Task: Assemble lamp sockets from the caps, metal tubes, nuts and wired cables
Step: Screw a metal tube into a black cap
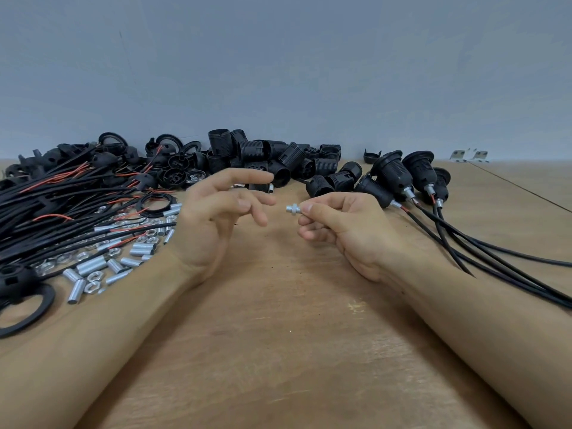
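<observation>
While my right hand (337,226) pinches a short metal tube (294,209) between thumb and forefinger, with a nut (292,209) already sitting part way along it, my left hand (216,218) hangs just beside it with fingers loosely spread and nothing in them. The tube is held above the wooden table (278,335), its free end pointing towards the left fingertips, close but apart from them. To my left lie the loose tubes and nuts (102,267) scattered among the wired cables (62,205); behind the hands is the heap of black socket bodies (278,159), and to my right the finished sockets (402,174) with their cables trailing off. As I judge it, the nut is on but I cannot tell how firmly. The pinch covers only one end of a small, smooth piece, so a twist from the left fingers could roll it out of my grip and drop it into the clutter, where it would be hard to tell from the spares. A nut started crooked would bind on the thread. Reaching left for a cap could also snag the cables and drag loose parts off the table.
</observation>
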Demonstrator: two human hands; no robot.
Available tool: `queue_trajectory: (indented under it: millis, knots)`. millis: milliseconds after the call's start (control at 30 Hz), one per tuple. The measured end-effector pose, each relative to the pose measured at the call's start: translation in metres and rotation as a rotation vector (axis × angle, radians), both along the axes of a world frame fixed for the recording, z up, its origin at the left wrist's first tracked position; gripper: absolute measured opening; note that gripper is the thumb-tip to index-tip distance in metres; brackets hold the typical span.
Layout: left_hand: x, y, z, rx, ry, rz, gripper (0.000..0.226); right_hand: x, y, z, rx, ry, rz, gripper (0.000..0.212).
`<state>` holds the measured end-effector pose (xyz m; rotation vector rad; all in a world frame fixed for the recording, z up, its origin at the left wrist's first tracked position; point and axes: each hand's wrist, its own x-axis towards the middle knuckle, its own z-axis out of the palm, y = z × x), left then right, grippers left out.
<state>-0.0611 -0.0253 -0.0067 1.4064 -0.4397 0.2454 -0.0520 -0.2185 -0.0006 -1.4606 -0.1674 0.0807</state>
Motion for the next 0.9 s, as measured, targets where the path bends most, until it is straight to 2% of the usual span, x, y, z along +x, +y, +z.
queue_trajectory:
  millis: [133, 200, 300, 433, 500, 567, 633, 700, 833, 900]
  knots:
    - [0.0, -0.001, -0.002, 0.088, -0.01, 0.056, 0.045, -0.001, 0.001, 0.0, 0.001, 0.0, 0.021, 0.007]
    - [-0.002, -0.003, -0.005, 0.272, -0.086, 0.164, 0.038, -0.001, 0.001, 0.0, 0.0, 0.003, 0.018, 0.008]
    - [0.001, 0.002, -0.014, 0.709, -0.226, 0.405, 0.032, 0.0, 0.0, -0.001, -0.007, 0.036, 0.002, 0.009]
    - [0.011, 0.023, -0.013, 0.963, -0.244, 0.693, 0.021, 0.001, -0.001, 0.0, 0.006, 0.071, -0.013, 0.007]
    - [0.019, 0.042, -0.007, 1.102, -0.16, 0.878, 0.02, 0.0, -0.002, 0.0, 0.002, 0.069, -0.022, 0.007]
    - [0.024, 0.06, -0.003, 1.239, 0.067, 0.968, 0.028, 0.001, -0.003, 0.001, -0.003, 0.07, -0.023, 0.007]
    - [0.024, 0.071, -0.002, 1.319, 0.275, 0.945, 0.034, 0.001, -0.004, 0.001, -0.01, 0.075, -0.024, 0.006]
    - [0.024, 0.074, -0.002, 1.303, 0.334, 0.907, 0.032, 0.002, -0.004, 0.001, -0.021, 0.077, -0.025, 0.006]
    - [0.022, 0.063, 0.0, 1.302, 0.171, 0.853, 0.027, 0.003, -0.005, 0.001, -0.036, 0.077, -0.014, 0.006]
    - [0.021, 0.057, -0.001, 1.296, 0.093, 0.746, 0.027, 0.003, -0.005, 0.001, -0.044, 0.076, -0.009, 0.006]
